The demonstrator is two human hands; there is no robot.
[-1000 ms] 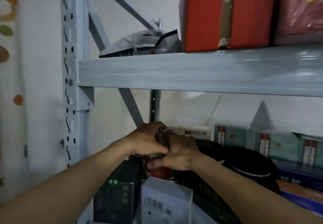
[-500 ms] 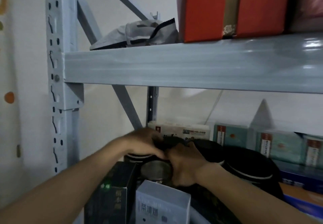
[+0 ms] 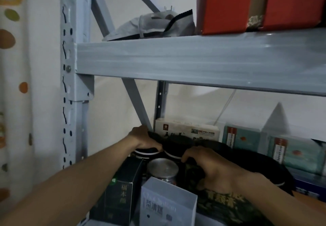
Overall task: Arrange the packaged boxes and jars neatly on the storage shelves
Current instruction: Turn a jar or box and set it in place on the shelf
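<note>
On the lower shelf, my left hand point(image 3: 143, 139) lies over a black-lidded jar point(image 3: 146, 153), fingers curled round its lid. A second black-lidded jar point(image 3: 173, 153) stands just right of it. My right hand point(image 3: 209, 166) grips the top edge of a dark green patterned box point(image 3: 220, 202) with gold lettering. Between my hands a silver-lidded jar point(image 3: 163, 168) stands free. In front of it are a dark box point(image 3: 120, 192) and a pale translucent box point(image 3: 167, 208).
A white carton point(image 3: 187, 130) and teal boxes point(image 3: 245, 137) line the back wall. A large black round tin point(image 3: 247, 162) sits behind my right wrist. The grey shelf beam point(image 3: 194, 61) overhead carries a red box point(image 3: 247, 5) and a crumpled bag point(image 3: 155, 26). The upright post point(image 3: 70, 84) stands left.
Both hands held the silver-lidded jar together, lowered it onto the shelf and let go. The left hand moved back onto the black-lidded jar, the right onto the dark green box.
</note>
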